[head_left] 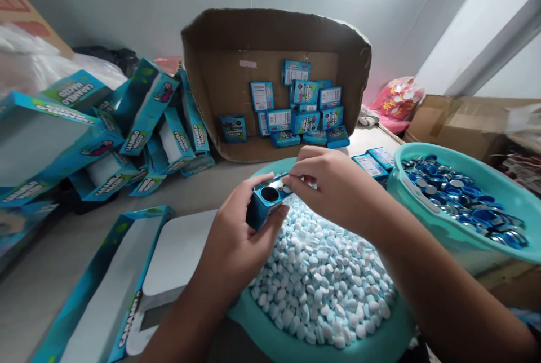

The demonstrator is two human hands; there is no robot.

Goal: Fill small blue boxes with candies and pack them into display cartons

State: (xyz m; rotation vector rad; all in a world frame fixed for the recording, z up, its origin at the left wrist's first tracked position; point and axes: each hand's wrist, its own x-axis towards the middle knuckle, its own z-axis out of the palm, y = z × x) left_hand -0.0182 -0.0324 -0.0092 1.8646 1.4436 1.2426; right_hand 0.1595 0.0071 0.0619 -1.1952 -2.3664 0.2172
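So right in front of you there's a round teal plastic basin (270, 329) heaped with small white and pale-blue candy tablets (321, 278). Off to your right, a second teal plastic basin (456, 236) holds a load of shiny blue and silver round caps (460, 197). At the back, a brown cardboard box tipped on its side (220, 70) has a loose stack of little blue packets (306, 112) inside. The small blue cardboard box (264, 205) sits in your hands, just above the near-left part of the candy heap, with a dark round hole facing you. Your left hand (236, 239) is curled around it from below, thumb pressed on the near side. Your right hand (338, 185) comes in from the right with thumb and forefinger pinched together at the box's top edge; can't tell if anything tiny is between them. On your left, a messy pile of big blue display cartons (143, 109) crowds the grey tabletop (42, 273), and one open blue display carton (105, 284) lies close to your left forearm. Two more flat blue packets (374, 161) lie between the tipped box and the cap basin, and a plain brown carton (456, 120) sits behind that basin.
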